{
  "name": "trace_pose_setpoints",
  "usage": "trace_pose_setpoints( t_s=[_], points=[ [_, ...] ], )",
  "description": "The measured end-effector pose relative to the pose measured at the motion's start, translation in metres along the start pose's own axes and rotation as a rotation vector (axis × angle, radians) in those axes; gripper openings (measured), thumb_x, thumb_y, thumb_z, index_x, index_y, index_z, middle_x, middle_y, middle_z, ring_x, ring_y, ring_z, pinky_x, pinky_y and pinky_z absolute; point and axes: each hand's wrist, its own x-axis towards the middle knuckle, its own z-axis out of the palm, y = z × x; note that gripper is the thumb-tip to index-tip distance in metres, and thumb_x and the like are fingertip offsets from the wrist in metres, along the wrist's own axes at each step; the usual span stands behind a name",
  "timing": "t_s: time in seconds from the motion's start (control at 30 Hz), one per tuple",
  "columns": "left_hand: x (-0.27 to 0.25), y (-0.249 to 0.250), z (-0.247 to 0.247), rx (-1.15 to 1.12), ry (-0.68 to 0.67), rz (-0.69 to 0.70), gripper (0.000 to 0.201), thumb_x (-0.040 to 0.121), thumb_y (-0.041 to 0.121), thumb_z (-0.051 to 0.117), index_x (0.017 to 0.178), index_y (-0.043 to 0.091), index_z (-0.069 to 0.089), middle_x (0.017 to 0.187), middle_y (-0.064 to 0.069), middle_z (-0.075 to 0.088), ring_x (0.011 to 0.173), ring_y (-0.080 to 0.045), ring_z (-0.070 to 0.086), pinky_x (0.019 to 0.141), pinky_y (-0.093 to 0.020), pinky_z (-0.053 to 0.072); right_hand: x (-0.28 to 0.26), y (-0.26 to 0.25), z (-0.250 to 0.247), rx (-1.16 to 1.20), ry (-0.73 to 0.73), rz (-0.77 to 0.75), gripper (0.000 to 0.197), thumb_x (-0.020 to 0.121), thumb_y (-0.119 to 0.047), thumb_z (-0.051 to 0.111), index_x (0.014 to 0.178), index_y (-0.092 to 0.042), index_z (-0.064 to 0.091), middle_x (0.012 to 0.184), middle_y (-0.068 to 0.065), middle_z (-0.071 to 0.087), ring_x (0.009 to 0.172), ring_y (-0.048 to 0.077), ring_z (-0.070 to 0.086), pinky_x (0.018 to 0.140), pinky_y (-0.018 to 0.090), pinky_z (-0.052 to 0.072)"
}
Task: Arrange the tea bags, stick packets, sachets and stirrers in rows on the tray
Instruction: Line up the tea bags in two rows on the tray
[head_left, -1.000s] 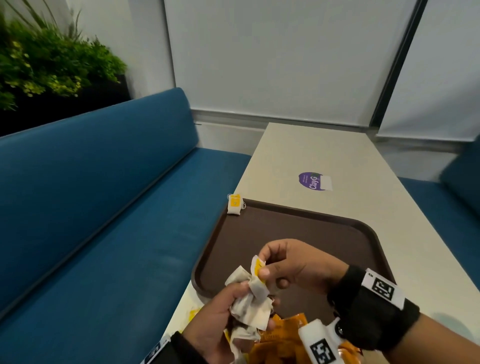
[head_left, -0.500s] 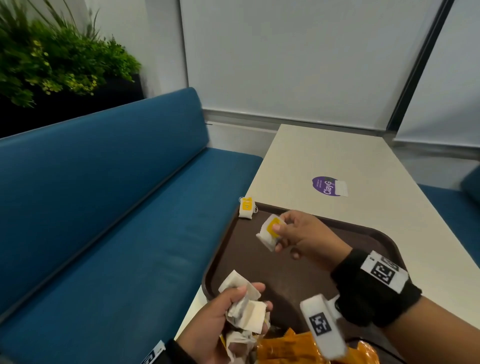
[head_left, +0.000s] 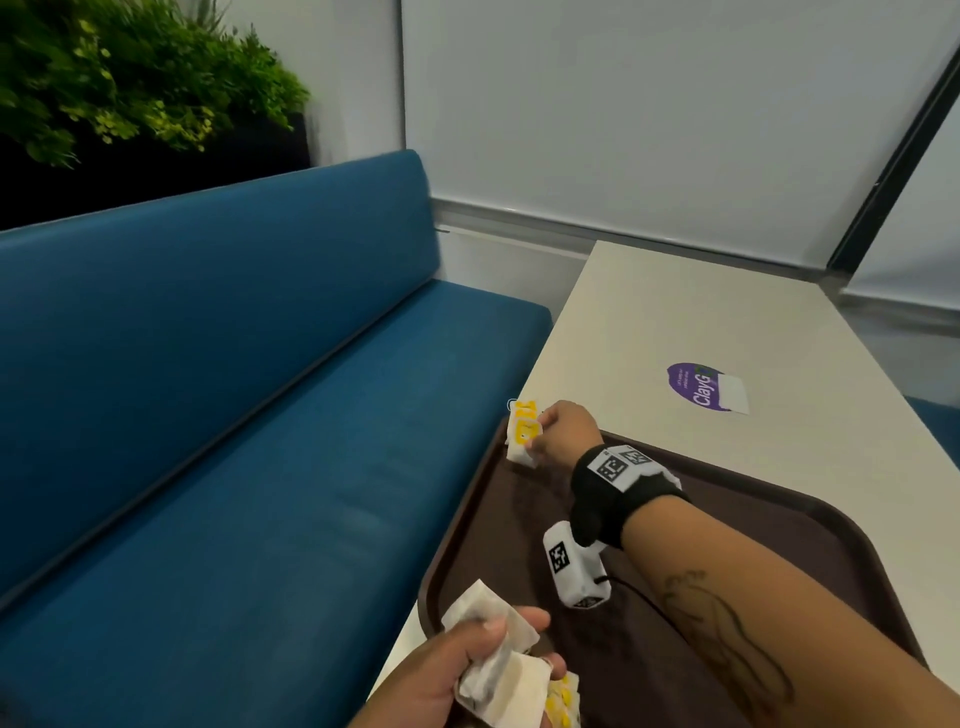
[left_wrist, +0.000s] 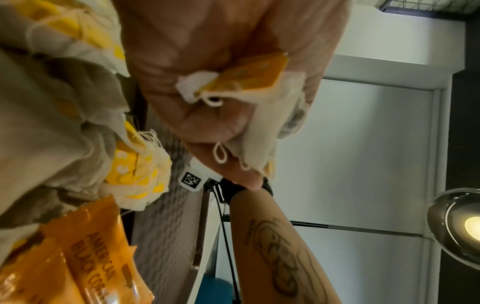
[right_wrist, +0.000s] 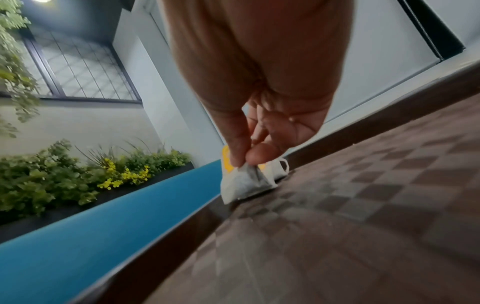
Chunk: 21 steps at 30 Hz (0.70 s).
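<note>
A tea bag (head_left: 522, 441) with a yellow tag sits at the far left corner of the brown tray (head_left: 779, 519), its lower edge touching the tray's patterned floor just inside the rim. The right hand (head_left: 563, 434) pinches its top between thumb and fingertips (right_wrist: 255, 157). Just beyond it, at the same corner, lies a second tea bag (head_left: 524, 410), partly hidden in the head view; the wrist view shows its looped string (right_wrist: 284, 162) against the rim.

The left hand (head_left: 457, 670), at the tray's near left edge, is curled round a bunch of tea bags (head_left: 498, 670); a yellow tag (left_wrist: 249, 74) and string loops show between its fingers. Below this hand lie orange sachets (left_wrist: 85, 257) printed "AMERICAN BLACK", the rest of the wording cut off.

The tray rests on a pale desk (head_left: 675, 312) bearing a purple sticker (head_left: 701, 387). A blue bench seat (head_left: 208, 415) runs along the left, with green plants (head_left: 130, 78) above its back.
</note>
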Motion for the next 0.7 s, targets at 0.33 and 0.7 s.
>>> trace_pose_setpoints(
  t_s=[0.33, 0.7],
  points=[
    [0.005, -0.005, -0.017, 0.009, -0.005, 0.065, 0.067, 0.041, 0.022, 0.078, 0.101, -0.005, 0.07, 0.095, -0.03, 0.067, 0.086, -0.035, 0.068, 0.079, -0.037, 0.05, 0.036, 0.003, 0.018, -0.105, 0.067, 0.107, 0.024, 0.072, -0.003, 0.074, 0.081, -0.011, 0.053, 0.104, 0.015, 0.069, 0.103, 0.029, 0.063, 0.082, 0.031, 0.049],
    [-0.013, -0.006, 0.002, 0.069, -0.078, 0.039, 0.039, 0.056, 0.023, 0.07, 0.088, 0.002, 0.076, 0.089, -0.029, 0.067, 0.068, -0.028, 0.068, 0.059, -0.029, 0.052, -0.016, 0.01, -0.021, 0.204, 0.117, 0.073, 0.04, 0.075, 0.0, 0.071, 0.109, -0.009, 0.051, 0.111, 0.013, 0.062, 0.096, 0.026, 0.061, 0.075, 0.029, 0.047]
  ],
)
